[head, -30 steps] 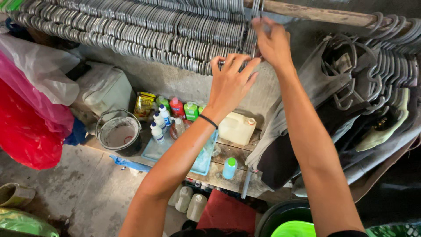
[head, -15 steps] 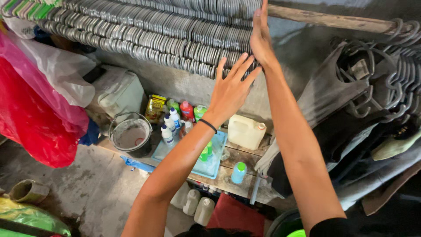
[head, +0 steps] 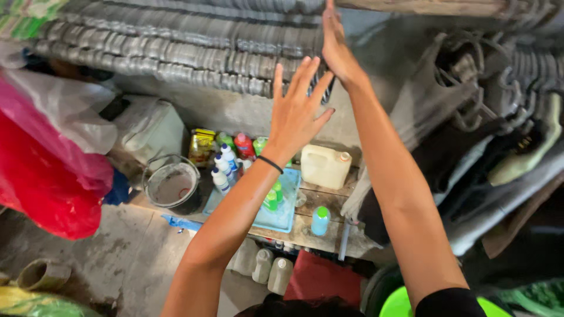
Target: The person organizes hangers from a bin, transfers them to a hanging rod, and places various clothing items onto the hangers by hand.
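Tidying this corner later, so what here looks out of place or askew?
A green bottle lies tipped over in the blue tray, while the other bottles stand upright. Dark clothes slump in a heap off the hangers.

Both arms raised up and forward, bare, elbows nearly straight. Left hand (head: 295, 111) open flat, back of hand to camera, fingers (head: 306, 73) spread and pointing up, thumb out to the right, holding nothing. Thin black band around left wrist (head: 269, 164). Right hand (head: 335, 44) higher and further out, also open, fingers together and extended upward, edge-on to camera, fingertips cut off at top edge. Right forearm runs diagonally down to lower right, black sleeve edge at the shoulder. Hands close together, left fingertips just beside right wrist.
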